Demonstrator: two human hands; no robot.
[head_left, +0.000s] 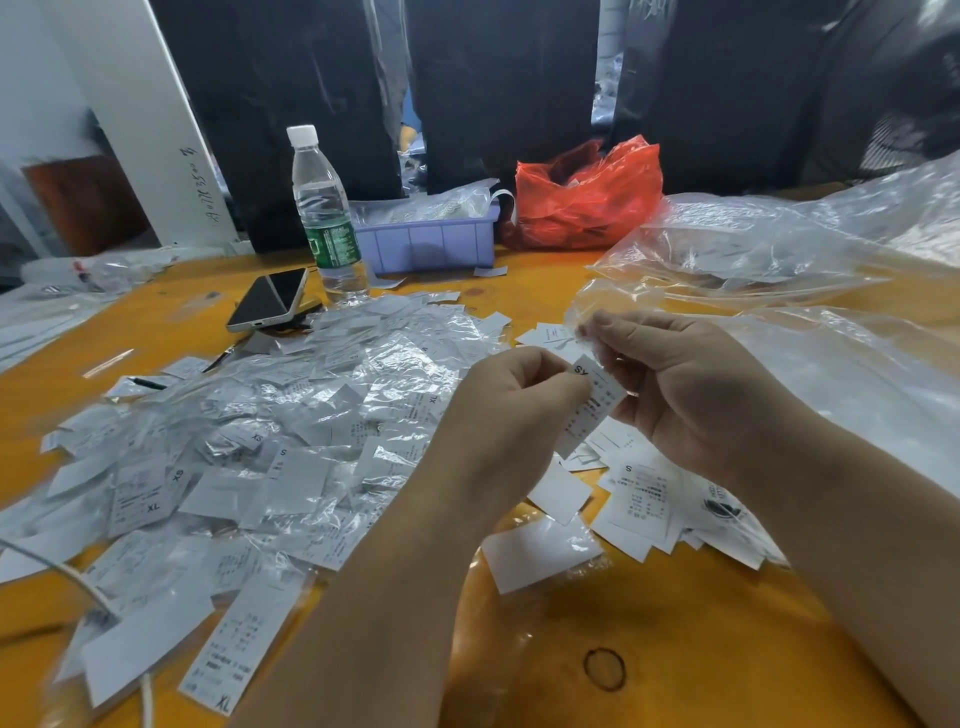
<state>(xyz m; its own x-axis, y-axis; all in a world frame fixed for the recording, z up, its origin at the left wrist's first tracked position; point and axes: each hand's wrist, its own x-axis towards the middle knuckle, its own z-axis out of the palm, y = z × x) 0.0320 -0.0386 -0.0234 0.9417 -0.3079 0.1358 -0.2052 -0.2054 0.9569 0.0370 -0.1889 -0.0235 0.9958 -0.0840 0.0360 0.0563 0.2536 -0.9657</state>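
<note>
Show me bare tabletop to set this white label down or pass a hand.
Bare orange table lies at the front edge around the dark elastic loop. Another strip runs left of the black smartphone, and a third sits before the red plastic bag. Crowded: the heap of bagged white labels and the clear plastic bags on the right.
</note>
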